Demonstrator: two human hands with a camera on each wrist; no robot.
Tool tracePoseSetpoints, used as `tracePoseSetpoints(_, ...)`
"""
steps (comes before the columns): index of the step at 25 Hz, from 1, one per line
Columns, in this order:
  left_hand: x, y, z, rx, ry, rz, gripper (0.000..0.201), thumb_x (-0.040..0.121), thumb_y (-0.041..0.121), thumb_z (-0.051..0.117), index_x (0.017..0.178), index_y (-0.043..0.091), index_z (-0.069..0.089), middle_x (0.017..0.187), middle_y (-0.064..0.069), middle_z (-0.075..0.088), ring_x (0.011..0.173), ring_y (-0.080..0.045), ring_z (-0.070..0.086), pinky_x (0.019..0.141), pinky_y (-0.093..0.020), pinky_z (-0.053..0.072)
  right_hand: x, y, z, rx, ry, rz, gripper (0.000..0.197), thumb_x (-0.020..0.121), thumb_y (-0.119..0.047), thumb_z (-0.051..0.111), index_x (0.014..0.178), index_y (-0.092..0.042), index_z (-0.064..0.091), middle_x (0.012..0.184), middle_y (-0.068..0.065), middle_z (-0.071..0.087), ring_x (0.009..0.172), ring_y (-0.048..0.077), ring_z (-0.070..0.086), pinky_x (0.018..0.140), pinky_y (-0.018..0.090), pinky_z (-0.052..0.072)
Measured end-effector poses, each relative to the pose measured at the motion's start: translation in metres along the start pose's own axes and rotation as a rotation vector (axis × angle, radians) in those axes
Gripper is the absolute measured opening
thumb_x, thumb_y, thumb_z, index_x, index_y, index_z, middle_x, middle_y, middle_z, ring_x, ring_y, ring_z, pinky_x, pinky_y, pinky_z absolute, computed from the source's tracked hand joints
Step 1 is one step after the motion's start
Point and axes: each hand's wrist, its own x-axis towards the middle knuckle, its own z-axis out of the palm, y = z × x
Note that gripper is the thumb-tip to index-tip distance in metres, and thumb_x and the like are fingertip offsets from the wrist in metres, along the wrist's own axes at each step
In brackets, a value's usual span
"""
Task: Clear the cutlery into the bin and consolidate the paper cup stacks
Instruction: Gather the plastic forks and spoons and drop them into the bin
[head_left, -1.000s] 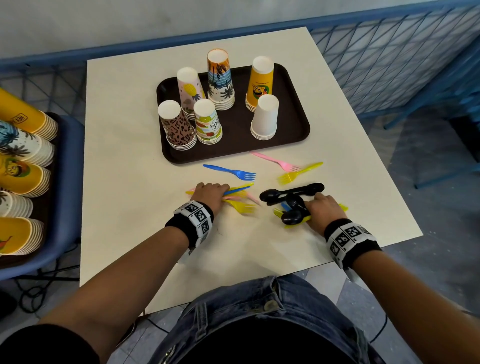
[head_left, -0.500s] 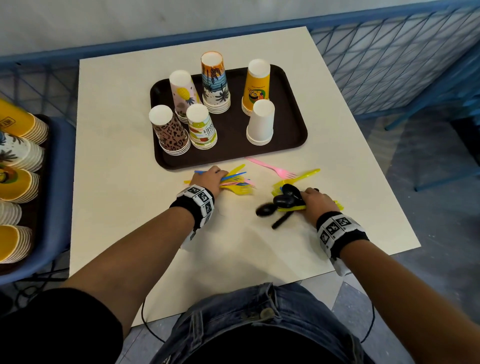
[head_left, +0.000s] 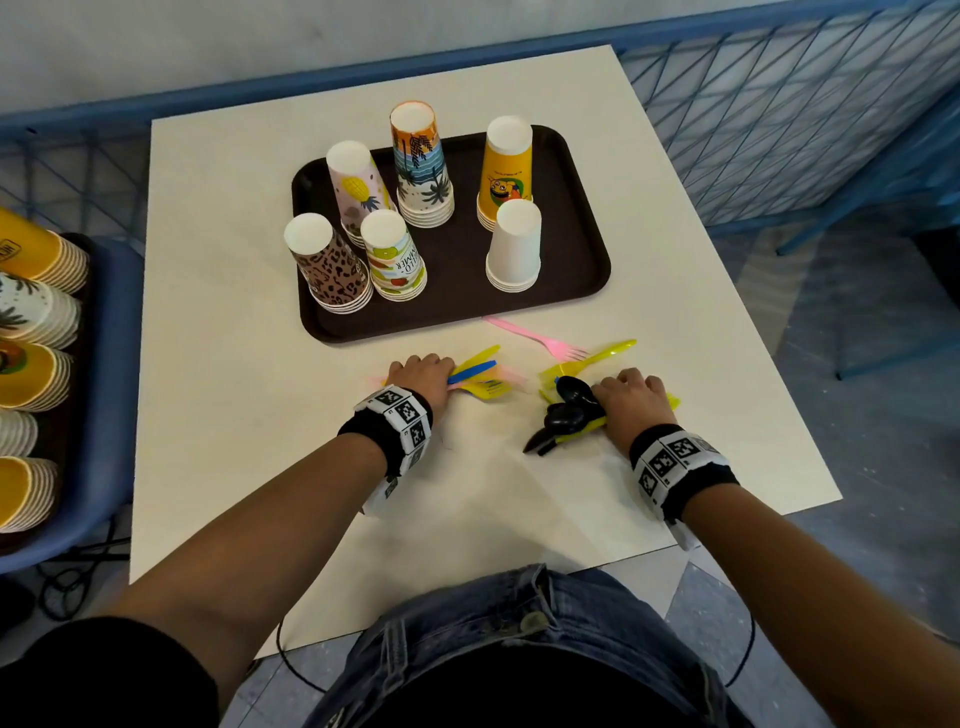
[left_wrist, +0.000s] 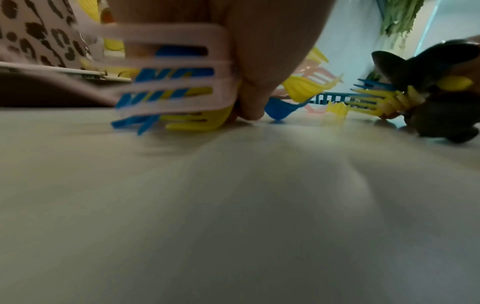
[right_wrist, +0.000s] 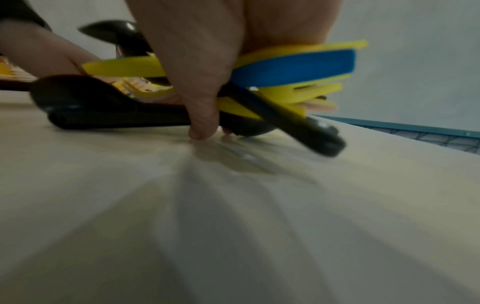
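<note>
My left hand (head_left: 423, 371) grips a bundle of yellow, blue and pink plastic forks (head_left: 480, 378) low on the white table (head_left: 234, 415); the left wrist view shows the fork tines (left_wrist: 171, 86) sticking out past my fingers. My right hand (head_left: 626, 395) grips black spoons (head_left: 566, 410) together with yellow and blue cutlery (right_wrist: 298, 67), resting on the table. A pink fork (head_left: 537, 340) and a yellow fork (head_left: 597, 358) lie loose just beyond my right hand. Several upturned paper cup stacks (head_left: 511, 249) stand on a dark brown tray (head_left: 582, 270).
On the left, a blue chair (head_left: 111, 364) carries a tray of lying cup stacks (head_left: 31, 322). A blue mesh railing (head_left: 779, 104) runs behind and to the right of the table. The table's near edge is close to my lap.
Both hands have slid away from me toward the tray, gathering cutlery. The loose blue fork now sits in my left hand's bundle; the black spoons are bunched in my right hand.
</note>
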Motion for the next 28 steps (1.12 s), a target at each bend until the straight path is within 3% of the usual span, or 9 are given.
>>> tracePoseSetpoints(3,0.002,0.011,-0.006,-0.034,-0.001,0.042,0.029,0.095,0.020,0.036,0.123,0.012,0.044,0.126,-0.013,0.051,0.117,-0.033,0.049,0.095,-0.042,0.035,0.002,0.005,-0.001,0.021,-0.076,-0.013,0.038,0.086,-0.007,0.039,0.122,-0.018,0.045,0.121,0.004,0.058,0.118,0.026,0.048,0.102,0.039,0.030)
tracePoseSetpoints(6,0.008,0.024,-0.021,-0.088,0.087,0.096,0.033,0.095,0.021,0.037,0.127,0.012,0.043,0.127,-0.012,0.048,0.112,-0.033,0.053,0.091,-0.041,0.038,0.003,0.016,-0.007,0.044,-0.021,-0.027,0.037,0.083,-0.006,0.043,0.118,-0.017,0.045,0.115,0.006,0.060,0.111,0.029,0.051,0.093,0.036,0.035)
tracePoseSetpoints(9,0.024,0.041,-0.038,-0.142,0.176,0.182,0.041,0.094,0.022,0.041,0.135,0.018,0.040,0.136,-0.007,0.041,0.110,-0.033,0.054,0.091,-0.043,0.040,0.012,0.031,-0.016,0.055,0.057,-0.044,0.047,0.084,-0.006,0.044,0.129,-0.019,0.042,0.117,0.007,0.059,0.111,0.030,0.049,0.093,0.037,0.033)
tracePoseSetpoints(12,0.040,0.056,-0.045,-0.119,0.095,0.220,0.043,0.094,0.023,0.040,0.138,0.023,0.037,0.146,0.000,0.030,0.117,-0.029,0.050,0.098,-0.048,0.037,0.028,0.043,-0.022,0.090,0.046,-0.041,0.056,0.090,-0.010,0.039,0.141,-0.027,0.027,0.123,0.008,0.057,0.113,0.031,0.047,0.094,0.039,0.033)
tracePoseSetpoints(14,0.044,0.061,-0.041,-0.075,0.051,0.191,0.040,0.094,0.022,0.040,0.134,0.022,0.041,0.145,-0.001,0.028,0.116,-0.029,0.051,0.100,-0.048,0.036,0.037,0.044,-0.023,0.089,-0.015,-0.020,0.053,0.092,-0.011,0.035,0.142,-0.028,0.026,0.126,0.008,0.055,0.116,0.032,0.045,0.096,0.040,0.034)
tracePoseSetpoints(16,0.045,0.063,-0.036,-0.025,0.041,0.157,0.035,0.094,0.022,0.042,0.128,0.019,0.046,0.139,-0.005,0.034,0.112,-0.030,0.054,0.097,-0.043,0.037,0.042,0.042,-0.020,0.077,-0.040,0.002,0.046,0.091,-0.011,0.034,0.136,-0.022,0.034,0.125,0.008,0.054,0.117,0.031,0.044,0.097,0.040,0.033)
tracePoseSetpoints(20,0.039,0.058,-0.026,0.058,-0.005,0.098,0.037,0.096,0.033,0.037,0.126,0.013,0.046,0.130,-0.012,0.047,0.121,-0.030,0.048,0.098,-0.040,0.034,0.037,0.042,-0.012,0.094,0.072,0.034,0.037,0.089,-0.006,0.038,0.124,-0.014,0.049,0.121,0.016,0.045,0.113,0.034,0.041,0.090,0.041,0.037)
tracePoseSetpoints(22,0.036,0.054,-0.020,0.076,-0.007,0.066,0.034,0.097,0.026,0.035,0.126,0.011,0.045,0.130,-0.013,0.048,0.123,-0.031,0.042,0.098,-0.041,0.035,0.035,0.041,-0.011,0.136,0.111,0.056,0.033,0.089,-0.007,0.039,0.117,-0.011,0.054,0.122,0.017,0.041,0.112,0.035,0.039,0.088,0.041,0.038)
tracePoseSetpoints(28,0.004,0.039,-0.014,-0.086,-0.016,-0.061,0.035,0.095,0.020,0.038,0.128,0.011,0.040,0.121,-0.019,0.057,0.111,-0.036,0.055,0.088,-0.040,0.043,0.034,0.035,-0.017,0.099,0.006,0.002,0.032,0.087,-0.011,0.040,0.117,-0.015,0.051,0.117,0.008,0.055,0.114,0.029,0.047,0.094,0.039,0.036)
